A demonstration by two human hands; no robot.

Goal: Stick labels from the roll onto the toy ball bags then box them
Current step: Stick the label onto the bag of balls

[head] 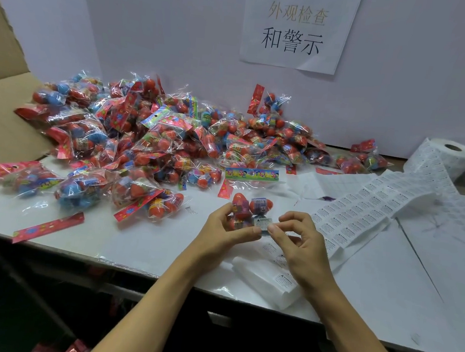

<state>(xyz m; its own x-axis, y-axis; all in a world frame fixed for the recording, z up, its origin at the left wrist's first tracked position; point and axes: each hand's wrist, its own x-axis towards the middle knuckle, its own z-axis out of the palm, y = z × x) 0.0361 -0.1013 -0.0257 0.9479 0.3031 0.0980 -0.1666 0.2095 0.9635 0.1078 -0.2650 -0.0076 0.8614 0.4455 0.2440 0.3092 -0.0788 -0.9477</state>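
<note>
The toy ball bag [246, 210] sits just above the desk [140, 240], gripped by the left hand [224, 232]. The right hand [297, 239], immediately to its right, pinches a warning label [262, 223] against the bag's near right face.

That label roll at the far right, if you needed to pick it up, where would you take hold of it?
Probably around its curved sides, coming down from above. The label roll stands on end with its hollow core facing up, so fingers could wrap the drum or hook into the core. Its loose strip of labels trails toward the hands across the table, so I would lift gently to avoid dragging it.
</note>
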